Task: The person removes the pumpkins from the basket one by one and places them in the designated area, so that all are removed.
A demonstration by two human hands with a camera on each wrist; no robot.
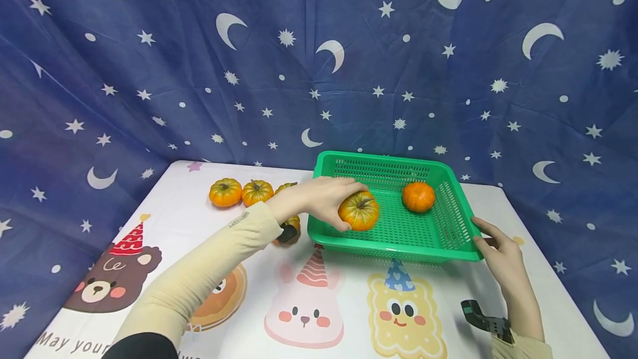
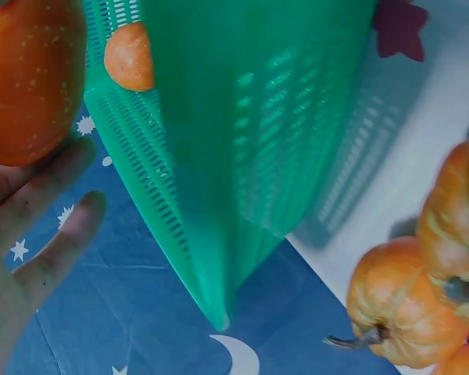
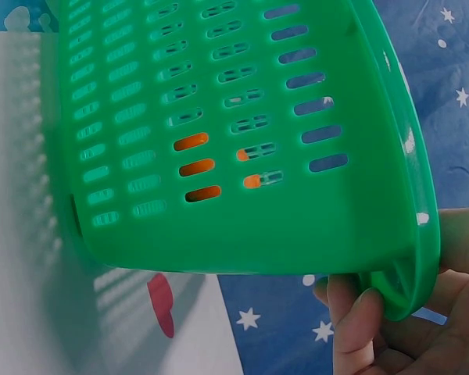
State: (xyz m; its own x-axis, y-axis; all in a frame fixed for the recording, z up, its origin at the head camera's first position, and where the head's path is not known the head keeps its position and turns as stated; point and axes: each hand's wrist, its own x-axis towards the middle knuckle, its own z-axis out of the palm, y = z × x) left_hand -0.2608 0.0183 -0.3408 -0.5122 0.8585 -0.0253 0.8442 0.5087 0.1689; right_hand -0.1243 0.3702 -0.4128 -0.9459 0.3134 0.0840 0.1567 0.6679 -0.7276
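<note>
My left hand (image 1: 326,199) holds a small orange pumpkin (image 1: 360,212) with a green-streaked top over the left part of a green plastic basket (image 1: 389,251). In the left wrist view this pumpkin (image 2: 31,78) shows large at the upper left, fingers curved beneath it. Inside the basket, toward the right, lies another orange pumpkin (image 1: 418,197). The thumb and fingers of my right hand (image 1: 502,256) grip the basket's right rim; the right wrist view has that hand (image 3: 399,336) at the rim's corner, with orange showing through the slots.
Left of the basket, several small pumpkins sit on the white printed tablecloth (image 1: 394,337), among them one at the far left (image 1: 225,192) and one beside it (image 1: 256,191). My left forearm partly covers others. A blue curtain (image 1: 279,71) with moons and stars hangs behind.
</note>
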